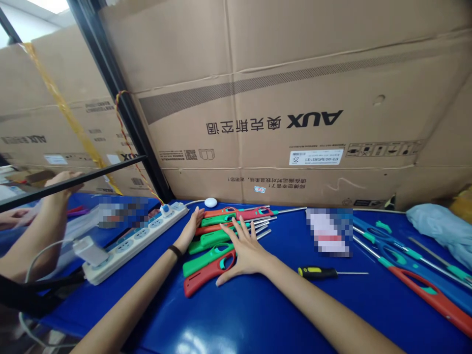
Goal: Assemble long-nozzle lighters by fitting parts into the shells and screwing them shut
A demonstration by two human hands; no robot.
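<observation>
A pile of red and green long-nosed gas lighters [217, 236] lies on the blue table [258, 314], their metal tubes pointing right. My left hand [191, 229] rests flat against the pile's left side, fingers together and stretched out. A dark band circles that wrist. My right hand [246, 250] lies open on top of the pile, fingers spread over the green and red handles. Neither hand grips anything.
A white power strip [136, 241] with a plugged adapter lies left of the pile. A yellow-black screwdriver [320, 272] and more blue and red lighters [409, 275] lie to the right. Large cardboard boxes [295, 108] wall the back. Another person's arm [40, 231] reaches in at left.
</observation>
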